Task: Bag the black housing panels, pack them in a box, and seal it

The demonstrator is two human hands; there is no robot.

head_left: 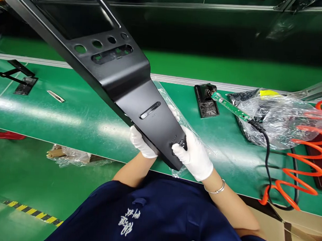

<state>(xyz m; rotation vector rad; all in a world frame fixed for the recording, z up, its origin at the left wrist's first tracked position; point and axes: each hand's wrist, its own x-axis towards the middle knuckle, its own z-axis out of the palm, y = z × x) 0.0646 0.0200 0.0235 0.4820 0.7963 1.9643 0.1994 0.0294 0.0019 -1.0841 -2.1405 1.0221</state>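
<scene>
A long black panel housing (pixel 151 106) with a bend, round holes and slots is raised at a slant over the green workbench, its far end running out of view at the upper left. My left hand (pixel 142 142), in a white glove, grips its left edge, with most fingers hidden underneath. On the right edge near the narrow end, my gloved right hand (pixel 193 154) is closed around the housing, thumb on top by a small dark cutout. Beneath the housing lies a clear plastic bag (pixel 168 97), partly covered.
A green-handled soldering iron (pixel 231 105) rests in its black stand (pixel 208 108) on the right. Beside it are a plastic-wrapped bundle (pixel 281 118) and an orange coiled hose (pixel 302 173). Tweezers (pixel 55 96) and a black bracket (pixel 22 77) lie at left on the bench (pixel 97 117).
</scene>
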